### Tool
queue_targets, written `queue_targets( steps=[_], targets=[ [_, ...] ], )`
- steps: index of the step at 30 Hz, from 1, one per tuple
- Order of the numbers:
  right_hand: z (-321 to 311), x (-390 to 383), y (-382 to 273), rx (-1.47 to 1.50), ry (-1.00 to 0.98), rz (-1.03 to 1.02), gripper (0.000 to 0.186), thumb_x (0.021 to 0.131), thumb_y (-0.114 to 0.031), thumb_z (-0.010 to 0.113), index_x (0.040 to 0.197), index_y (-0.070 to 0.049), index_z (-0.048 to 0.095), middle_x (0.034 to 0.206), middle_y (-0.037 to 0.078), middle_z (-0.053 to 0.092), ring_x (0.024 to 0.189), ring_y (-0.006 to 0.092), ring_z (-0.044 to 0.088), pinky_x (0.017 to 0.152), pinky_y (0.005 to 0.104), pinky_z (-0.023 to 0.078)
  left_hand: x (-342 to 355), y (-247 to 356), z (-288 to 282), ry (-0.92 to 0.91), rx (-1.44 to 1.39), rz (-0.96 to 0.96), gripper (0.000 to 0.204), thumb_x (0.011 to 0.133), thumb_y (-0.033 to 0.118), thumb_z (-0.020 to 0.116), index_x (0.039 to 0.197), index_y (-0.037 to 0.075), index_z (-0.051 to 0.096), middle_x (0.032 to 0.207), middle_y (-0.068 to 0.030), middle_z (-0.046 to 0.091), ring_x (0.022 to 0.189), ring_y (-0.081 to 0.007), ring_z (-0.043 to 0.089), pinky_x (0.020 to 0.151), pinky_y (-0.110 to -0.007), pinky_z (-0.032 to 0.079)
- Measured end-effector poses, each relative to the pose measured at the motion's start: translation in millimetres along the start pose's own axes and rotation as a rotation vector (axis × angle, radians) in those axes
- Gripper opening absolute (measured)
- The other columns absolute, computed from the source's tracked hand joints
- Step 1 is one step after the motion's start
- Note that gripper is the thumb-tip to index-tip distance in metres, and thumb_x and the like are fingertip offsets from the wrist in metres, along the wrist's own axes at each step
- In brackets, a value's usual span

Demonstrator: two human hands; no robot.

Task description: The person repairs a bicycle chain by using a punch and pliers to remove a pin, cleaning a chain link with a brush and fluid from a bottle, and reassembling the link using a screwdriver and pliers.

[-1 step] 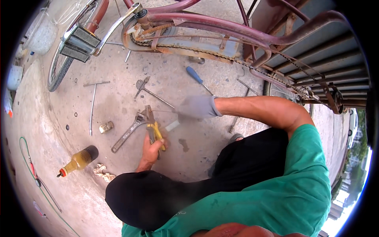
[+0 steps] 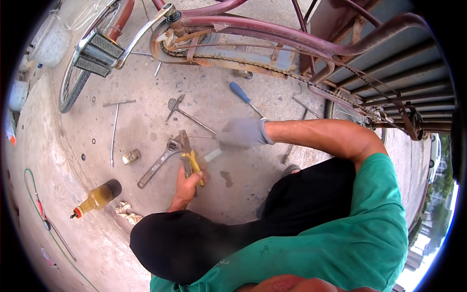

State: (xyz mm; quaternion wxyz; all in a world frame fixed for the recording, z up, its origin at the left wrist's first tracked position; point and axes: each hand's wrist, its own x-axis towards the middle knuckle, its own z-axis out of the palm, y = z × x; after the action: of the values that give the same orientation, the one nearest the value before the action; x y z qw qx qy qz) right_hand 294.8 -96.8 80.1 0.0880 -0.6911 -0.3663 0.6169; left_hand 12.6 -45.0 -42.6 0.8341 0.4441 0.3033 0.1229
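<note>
My left hand (image 2: 184,187), bare, is closed around pliers with yellow handles (image 2: 191,162), their jaws pointing away from me. A thin metal rod (image 2: 202,136) runs from beside the jaws toward my right hand (image 2: 243,132). That hand wears a grey glove and looks curled, its fingers smeared by motion; what it grips cannot be made out. Just below the glove shows a blurred whitish piece (image 2: 213,155). An adjustable wrench (image 2: 158,164) lies on the ground, its head right beside the pliers. A T-handled tool (image 2: 194,120) lies just beyond the glove.
Ahead stands a dark red bicycle frame (image 2: 272,34) with a rusty chain guard and a pedal (image 2: 98,52). Around lie a blue-handled screwdriver (image 2: 239,92), a T-shaped wrench (image 2: 115,129), a small metal cylinder (image 2: 131,156) and a yellowish bottle (image 2: 98,197).
</note>
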Motion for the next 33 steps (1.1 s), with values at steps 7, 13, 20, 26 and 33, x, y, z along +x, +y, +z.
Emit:
queue_targets(
  steps=[7,13,20,26,33],
  targets=[
    [1.1,5.5,20.7,-0.707,0.46,-0.382,0.037,0.096,-0.04,0.059,0.097,-0.007,0.076,0.098,0.022,0.073,0.093,0.0398,0.069,0.08,0.0467,0.055,4.5,-13.2,0.8,-0.016,-0.018,-0.069,0.038,0.087,0.006,0.057,0.125,-0.002,0.053,0.096,-0.011,0.063,0.076,-0.021,0.064,0.07,-0.035,0.052],
    [5.7,19.4,29.7,-0.44,0.211,-0.152,0.029,0.092,-0.033,0.065,0.105,-0.007,0.07,0.093,0.018,0.072,0.09,0.0399,0.069,0.08,0.0469,0.055,5.5,-13.8,-1.8,-0.004,-0.023,-0.055,0.045,0.088,0.006,0.057,0.131,-0.003,0.049,0.1,-0.0112,0.063,0.077,-0.0212,0.064,0.07,-0.035,0.052],
    [0.3,6.8,20.9,-0.534,0.438,-0.34,0.032,0.092,-0.035,0.066,0.104,-0.007,0.071,0.091,0.021,0.071,0.088,0.042,0.069,0.081,0.0475,0.055,9.5,-19.0,-4.9,-0.032,-0.067,-0.037,0.051,0.088,0.005,0.057,0.137,-0.002,0.047,0.104,-0.0099,0.063,0.079,-0.0206,0.064,0.071,-0.035,0.052],
    [3.0,2.0,22.7,-0.383,0.32,-0.202,0.033,0.094,-0.034,0.061,0.099,-0.004,0.074,0.093,0.023,0.072,0.089,0.042,0.07,0.08,0.0485,0.054,8.7,-15.1,0.2,0.005,0.098,-0.081,0.04,0.086,0.01,0.058,0.124,-0.003,0.05,0.098,-0.0131,0.063,0.08,-0.0217,0.063,0.073,-0.038,0.054],
    [9.7,8.4,9.3,-0.499,0.521,-0.419,0.016,0.085,-0.016,0.074,0.094,-0.005,0.065,0.082,0.016,0.067,0.079,0.0351,0.067,0.069,0.0424,0.052,-3.9,0.3,-7.4,-0.015,-0.033,-0.076,0.048,0.088,0.011,0.06,0.132,-0.002,0.045,0.109,-0.0142,0.062,0.082,-0.0222,0.064,0.074,-0.038,0.055]
  ],
)
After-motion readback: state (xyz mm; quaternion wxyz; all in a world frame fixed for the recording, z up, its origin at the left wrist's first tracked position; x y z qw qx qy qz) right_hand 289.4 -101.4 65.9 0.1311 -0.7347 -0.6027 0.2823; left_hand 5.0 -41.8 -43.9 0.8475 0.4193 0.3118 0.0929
